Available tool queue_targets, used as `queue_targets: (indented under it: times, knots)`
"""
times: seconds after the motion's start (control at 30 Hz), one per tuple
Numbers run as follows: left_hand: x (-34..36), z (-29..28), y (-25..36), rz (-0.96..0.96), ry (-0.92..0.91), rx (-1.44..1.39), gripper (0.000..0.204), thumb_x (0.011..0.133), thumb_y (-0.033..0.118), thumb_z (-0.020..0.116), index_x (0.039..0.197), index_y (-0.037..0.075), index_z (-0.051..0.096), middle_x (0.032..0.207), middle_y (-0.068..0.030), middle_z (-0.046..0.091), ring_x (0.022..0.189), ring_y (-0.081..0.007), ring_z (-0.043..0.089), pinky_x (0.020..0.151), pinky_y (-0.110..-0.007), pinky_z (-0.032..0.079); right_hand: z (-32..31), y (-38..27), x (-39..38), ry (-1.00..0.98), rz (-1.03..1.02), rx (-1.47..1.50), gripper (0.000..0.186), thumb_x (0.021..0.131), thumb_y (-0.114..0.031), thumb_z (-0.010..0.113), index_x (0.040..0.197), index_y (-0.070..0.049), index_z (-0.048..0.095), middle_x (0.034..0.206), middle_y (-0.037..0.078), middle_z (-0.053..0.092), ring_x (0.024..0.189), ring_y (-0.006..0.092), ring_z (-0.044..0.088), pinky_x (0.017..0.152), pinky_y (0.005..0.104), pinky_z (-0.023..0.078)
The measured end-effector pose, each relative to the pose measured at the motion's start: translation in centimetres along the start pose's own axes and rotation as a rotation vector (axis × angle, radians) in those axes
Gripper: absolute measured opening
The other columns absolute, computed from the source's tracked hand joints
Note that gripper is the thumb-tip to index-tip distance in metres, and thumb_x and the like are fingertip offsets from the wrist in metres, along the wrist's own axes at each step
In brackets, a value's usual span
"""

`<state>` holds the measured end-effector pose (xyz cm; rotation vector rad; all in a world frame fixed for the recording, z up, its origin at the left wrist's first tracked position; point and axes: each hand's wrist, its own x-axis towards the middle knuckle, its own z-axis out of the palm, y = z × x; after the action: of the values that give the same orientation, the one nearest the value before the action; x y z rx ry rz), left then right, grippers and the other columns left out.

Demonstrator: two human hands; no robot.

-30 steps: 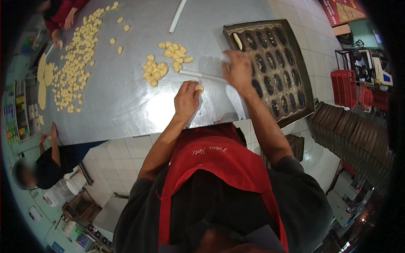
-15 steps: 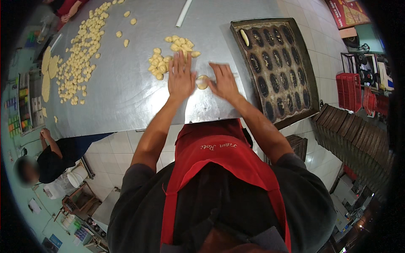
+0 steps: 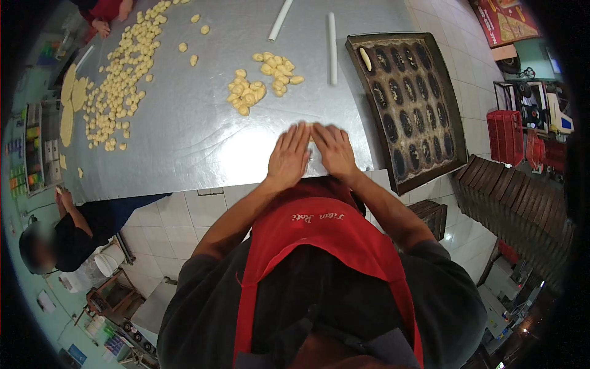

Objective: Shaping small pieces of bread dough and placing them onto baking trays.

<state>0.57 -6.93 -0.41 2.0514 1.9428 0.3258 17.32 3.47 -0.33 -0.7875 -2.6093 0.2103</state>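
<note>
My left hand (image 3: 290, 156) and my right hand (image 3: 334, 150) lie side by side near the table's front edge, fingers stretched forward and palms down. Between and under their fingertips is a piece of dough (image 3: 311, 134), mostly covered, so its shape cannot be made out. Beyond my left hand sit two small heaps of pale yellow dough pieces, a nearer heap (image 3: 245, 93) and a farther heap (image 3: 280, 72). To the right stands a dark metal baking tray (image 3: 354, 79) with rows of oval hollows; one long dough piece (image 3: 365, 59) lies in its far left corner.
On the metal table (image 3: 184, 135) lie two white rods (image 3: 281, 21) (image 3: 332, 49) and many dough balls (image 3: 126, 74), with flat dough sheets (image 3: 67, 107) at far left. One person (image 3: 74, 224) is at the left edge, another person's hand (image 3: 101, 27) at the far left. Stacked trays (image 3: 510, 206) stand right.
Both hands have drawn nearer the table's front edge and closer together, now covering the dough that lay between them. A second white rod now shows left of the tray. The view has shifted slightly.
</note>
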Motion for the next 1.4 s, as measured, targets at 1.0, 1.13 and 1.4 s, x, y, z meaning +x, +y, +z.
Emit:
queue_targets:
  times: [1.0, 1.13, 1.4]
  knots:
    - [-4.7, -4.6, -9.1, -0.666, 0.342, -0.785, 0.023, 0.102, 0.004, 0.069, 0.124, 0.002, 0.067, 0.098, -0.0104, 0.072, 0.088, -0.0173, 0.07, 0.081, -0.031, 0.056, -1.3, 4.4, 0.6, 0.012, 0.378, 0.408, 0.024, 0.093, -0.014, 0.081, 0.114, -0.006, 0.073, 0.104, 0.009, 0.073, 0.097, 0.0304, 0.069, 0.091, 0.0448, 0.056]
    - [-3.4, -3.8, -6.6, -0.711, 0.366, -1.054, 0.027, 0.104, 0.001, 0.068, 0.13, 0.002, 0.064, 0.101, -0.0035, 0.071, 0.094, -0.0131, 0.069, 0.085, -0.029, 0.057, -5.5, 13.5, 8.5, 0.646, 0.594, 0.533, 0.025, 0.1, -0.013, 0.076, 0.121, -0.002, 0.068, 0.095, 0.015, 0.074, 0.08, 0.0285, 0.074, 0.074, 0.0372, 0.059]
    - [-2.5, -3.0, -4.6, -0.784, 0.381, -0.969, 0.02, 0.1, 0.004, 0.075, 0.118, 0.003, 0.069, 0.105, -0.0051, 0.073, 0.097, -0.0132, 0.069, 0.09, -0.029, 0.056, -5.9, 19.7, 11.9, 0.338, 0.566, -0.102, 0.029, 0.088, -0.013, 0.076, 0.113, 0.0, 0.067, 0.109, 0.025, 0.072, 0.106, 0.0462, 0.069, 0.092, 0.0544, 0.057]
